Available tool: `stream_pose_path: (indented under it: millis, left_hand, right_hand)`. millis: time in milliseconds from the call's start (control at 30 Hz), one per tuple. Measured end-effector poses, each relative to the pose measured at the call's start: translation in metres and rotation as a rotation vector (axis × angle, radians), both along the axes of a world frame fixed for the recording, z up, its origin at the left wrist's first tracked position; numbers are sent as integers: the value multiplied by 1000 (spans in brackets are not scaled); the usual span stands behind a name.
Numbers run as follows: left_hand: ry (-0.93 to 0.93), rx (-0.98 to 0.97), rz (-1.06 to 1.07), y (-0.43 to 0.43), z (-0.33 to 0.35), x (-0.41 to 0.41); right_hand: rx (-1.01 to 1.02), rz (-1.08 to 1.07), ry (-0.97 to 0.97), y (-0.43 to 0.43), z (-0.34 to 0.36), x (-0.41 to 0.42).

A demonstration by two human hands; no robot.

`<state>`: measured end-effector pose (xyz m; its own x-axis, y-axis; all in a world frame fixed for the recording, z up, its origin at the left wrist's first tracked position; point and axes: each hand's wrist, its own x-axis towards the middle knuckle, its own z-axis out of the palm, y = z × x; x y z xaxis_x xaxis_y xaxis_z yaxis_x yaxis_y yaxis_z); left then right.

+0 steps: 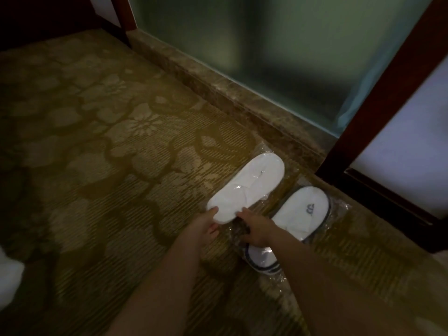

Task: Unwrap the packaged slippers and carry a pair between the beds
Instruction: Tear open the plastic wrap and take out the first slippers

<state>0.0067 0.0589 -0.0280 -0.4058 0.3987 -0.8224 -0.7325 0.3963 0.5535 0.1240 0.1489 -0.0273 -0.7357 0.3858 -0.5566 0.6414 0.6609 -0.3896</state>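
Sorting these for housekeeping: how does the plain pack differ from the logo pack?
The plain pack is all white; the logo pack has dark trim and a printed mark. The left hand and right hand hold the plain pack's near end; the logo pack lies alongside. Both are white slippers in clear plastic.

It looked like a hotel room: floral patterned carpet (97, 117), plastic-wrapped white disposable slippers (244, 187) (a small logo (311, 206) on one pair), a marble threshold (230, 93) and a frosted glass panel (266, 40) framed in dark wood.
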Motion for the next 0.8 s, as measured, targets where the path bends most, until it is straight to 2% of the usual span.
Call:
stream_pose_path:
  millis: [133,300,467,567,667,800]
  left_hand:
    - [54,20,10,5,2,2]
    - [241,97,47,11,4,3]
    - [350,120,187,12,33,3]
    - [394,125,250,0,45,-8]
    - [420,139,282,-15,65,-17]
    - [506,139,233,-37,94,-31]
  right_hand:
    - [-36,-72,90,3,-2,2]
    - [-76,-191,189,4,1,6]
    - [-88,-399,376,9,23,3]
    - [-3,-438,471,9,39,2]
    - [153,-441,436,7,57,4]
    - [317,-606,506,6,91,7]
